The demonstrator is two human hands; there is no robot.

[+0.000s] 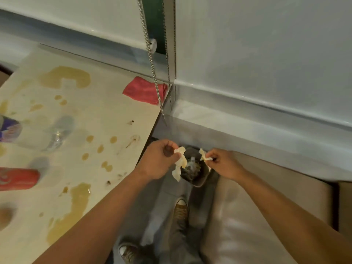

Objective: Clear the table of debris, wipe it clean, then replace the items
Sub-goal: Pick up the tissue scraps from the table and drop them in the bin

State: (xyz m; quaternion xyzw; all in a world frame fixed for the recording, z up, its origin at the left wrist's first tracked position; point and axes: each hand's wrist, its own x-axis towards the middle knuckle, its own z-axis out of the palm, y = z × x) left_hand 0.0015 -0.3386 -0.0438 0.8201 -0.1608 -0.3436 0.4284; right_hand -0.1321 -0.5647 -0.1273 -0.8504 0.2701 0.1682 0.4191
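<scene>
Head view looks down past the right edge of the surface (106, 115) to a small bin (200, 180) on the floor, wedged between that edge and a beige seat (266, 206). Your left hand (162, 161) pinches a crumpled, pale scrap of tissue (180, 162) that hangs over the bin's near-left rim, and your right hand (222, 163) pinches a second, smaller scrap (204, 156) above the bin's right side. Both hands are curled tight on their scraps; neither has let go. Darker rubbish already lies inside the bin.

You are, by my reading, near the end of the debris stage and nowhere near the rest. The surface is far from clean: a large brown spill (64, 76) sits toward its far edge, another long puddle (76, 204) runs near its front, and drops and dark crumbs dot the middle. A red can (18, 178) lies on its side at the left edge, a purple packet (9, 128) lies farther back on that edge, and a clear plastic bottle (59, 134) lies beside it, blurred. A red cloth (145, 90) rests untouched at the far right corner, partly behind the hanging blind chain (152, 60).

So the scraps have yet to be dropped, the items moved aside, the wiping done with that cloth, and the items put back.
</scene>
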